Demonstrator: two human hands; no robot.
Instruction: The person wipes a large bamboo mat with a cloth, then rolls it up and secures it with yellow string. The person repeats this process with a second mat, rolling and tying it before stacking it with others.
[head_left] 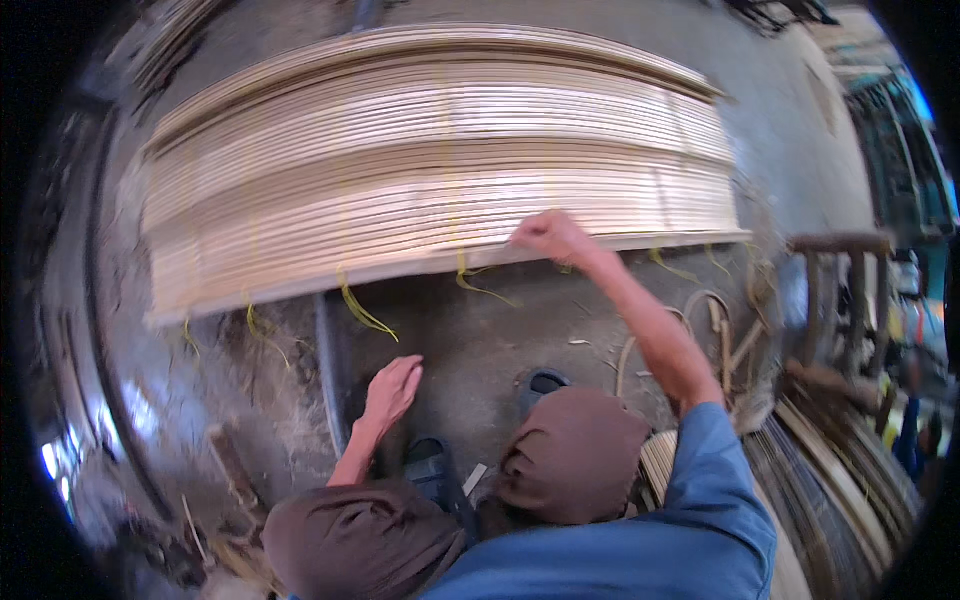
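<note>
A wide mat of pale, thin wooden or bamboo slats spreads out in front of me, bound crosswise by thin yellow ties. Loose tails of yellow tie hang from its near edge. My right hand is at that near edge, right of the middle, with its fingers closed in a pinch or fist. Whatever the fingers hold, if anything, is hidden. Lower down, above my left knee, my left hand is apart from the mat. Its fingers stretch forward, and I see nothing in them.
A grey pipe runs from under the mat toward me. To the right stand a wooden frame and bundled long slats. A bent cane loop lies by my right forearm. A short wooden post is at the left.
</note>
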